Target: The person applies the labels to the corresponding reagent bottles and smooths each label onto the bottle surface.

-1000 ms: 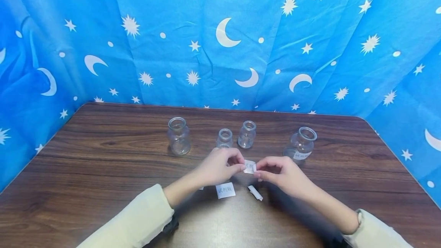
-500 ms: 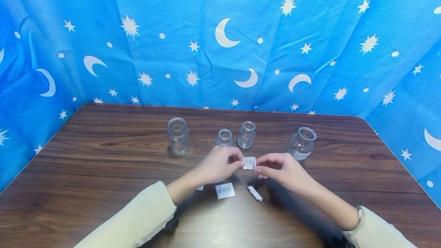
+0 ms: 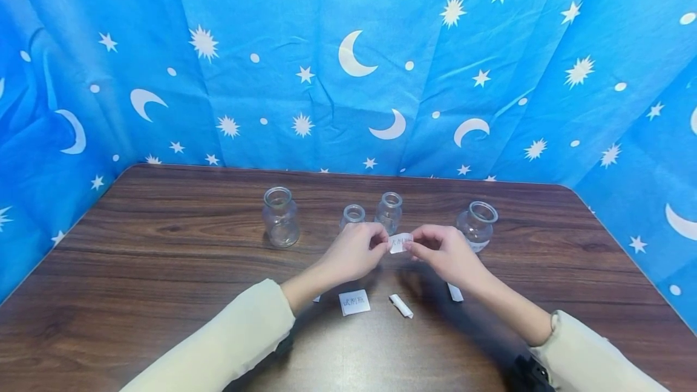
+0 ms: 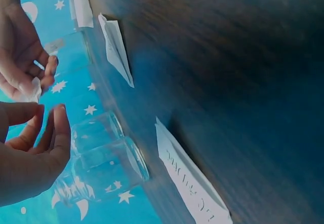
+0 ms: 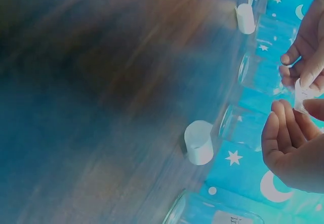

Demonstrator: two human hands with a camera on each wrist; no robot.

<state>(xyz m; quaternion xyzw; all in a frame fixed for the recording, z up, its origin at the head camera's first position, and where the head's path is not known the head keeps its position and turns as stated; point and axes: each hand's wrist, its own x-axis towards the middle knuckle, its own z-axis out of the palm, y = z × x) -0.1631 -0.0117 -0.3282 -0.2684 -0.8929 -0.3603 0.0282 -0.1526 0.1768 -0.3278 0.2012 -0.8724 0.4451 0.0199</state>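
A small white paper label (image 3: 400, 243) with handwritten characters is held up between both hands above the table. My left hand (image 3: 356, 251) pinches its left edge with thumb and fingertips. At its right edge my right hand (image 3: 453, 254) pinches it the same way. The label looks slightly curved. Just behind the hands stand two small glass jars (image 3: 354, 214) (image 3: 389, 213), the left one partly covered by my left hand. Beyond my right hand is a wider glass jar (image 3: 475, 225) bearing a white label (image 3: 479, 246). A taller glass jar (image 3: 281, 222) stands to the left.
A flat lettered paper (image 3: 354, 302) lies on the wooden table (image 3: 163, 295), with a curled paper strip (image 3: 401, 306) right of it. Another paper piece (image 3: 455, 292) shows beside my right forearm, and one corner (image 3: 317, 299) by the left. A blue star-patterned curtain (image 3: 305, 29) hangs behind.
Both hands have moved forward and slightly right toward the jars, carrying the label. A paper piece near my right forearm has come into sight. The jars stay in place.
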